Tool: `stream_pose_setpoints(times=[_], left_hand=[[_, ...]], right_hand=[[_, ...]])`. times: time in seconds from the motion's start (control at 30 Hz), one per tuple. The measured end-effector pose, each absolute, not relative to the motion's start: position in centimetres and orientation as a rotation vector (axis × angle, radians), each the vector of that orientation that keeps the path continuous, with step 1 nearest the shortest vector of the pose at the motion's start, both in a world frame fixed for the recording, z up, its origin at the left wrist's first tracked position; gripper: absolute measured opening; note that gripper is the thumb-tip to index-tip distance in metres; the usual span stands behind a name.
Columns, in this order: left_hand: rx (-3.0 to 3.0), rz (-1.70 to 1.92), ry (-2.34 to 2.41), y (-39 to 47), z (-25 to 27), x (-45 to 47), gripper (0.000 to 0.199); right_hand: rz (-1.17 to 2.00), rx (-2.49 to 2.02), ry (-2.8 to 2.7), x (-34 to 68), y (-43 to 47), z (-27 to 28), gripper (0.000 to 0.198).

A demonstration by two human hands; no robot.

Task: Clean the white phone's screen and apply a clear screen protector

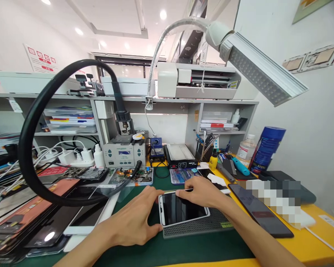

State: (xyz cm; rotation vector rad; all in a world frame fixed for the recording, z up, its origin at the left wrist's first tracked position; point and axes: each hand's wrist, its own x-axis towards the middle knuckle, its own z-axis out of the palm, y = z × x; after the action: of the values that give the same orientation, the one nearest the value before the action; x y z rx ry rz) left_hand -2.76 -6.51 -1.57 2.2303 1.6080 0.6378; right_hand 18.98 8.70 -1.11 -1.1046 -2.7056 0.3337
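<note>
A white-framed smartphone [183, 212], its dark screen facing up, lies slightly turned on a grey perforated pad [196, 230]. My left hand [135, 218] grips the phone's left end, thumb at the near corner and fingers at the far corner. Across the far long edge, my right hand [202, 191] is closed, its thumb pressed on the phone's upper border and the other fingers curled behind. Whether those curled fingers hold anything small is hidden. Beneath the pad spreads a dark green mat [156, 254].
On the left are stacked phone screens [52, 218] and a thick black hose [30, 155] looping from a rework station [124, 154]. Overhead arches a lamp [267, 70]. To the right lie a black tablet-like slab [261, 211], a yellow bottle [213, 160] and a blue can [267, 148].
</note>
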Motion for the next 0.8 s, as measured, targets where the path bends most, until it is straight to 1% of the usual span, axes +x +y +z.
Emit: stream_pose_setpoints(times=[0.13, 0.27, 0.4, 0.53, 0.7, 0.8], left_hand=[[2.218, 0.630, 1.607, -6.5, -1.5, -2.8, 0.059], [2.229, 0.636, 1.606, -6.5, -1.6, -2.8, 0.059], [2.246, 0.640, 1.601, -6.6, -1.9, -3.0, 0.063], [2.260, 0.640, 1.614, -6.5, -2.2, -3.1, 0.065], [2.248, 0.679, 1.598, -6.4, -2.4, -3.1, 0.063], [2.221, 0.682, 1.592, -6.4, -2.5, -3.1, 0.070]], right_hand=[[0.269, -1.168, -2.684, 18.6, 8.3, -1.2, 0.060], [0.216, -1.199, -2.681, 18.0, 7.7, -1.2, 0.060], [0.162, -1.219, -2.689, 17.1, 6.7, -0.8, 0.059], [0.149, -1.248, -2.674, 16.2, 5.7, -0.6, 0.060], [0.133, -1.291, -2.632, 15.5, 5.2, -1.0, 0.062], [0.106, -1.295, -2.594, 15.3, 5.2, -1.5, 0.065]])
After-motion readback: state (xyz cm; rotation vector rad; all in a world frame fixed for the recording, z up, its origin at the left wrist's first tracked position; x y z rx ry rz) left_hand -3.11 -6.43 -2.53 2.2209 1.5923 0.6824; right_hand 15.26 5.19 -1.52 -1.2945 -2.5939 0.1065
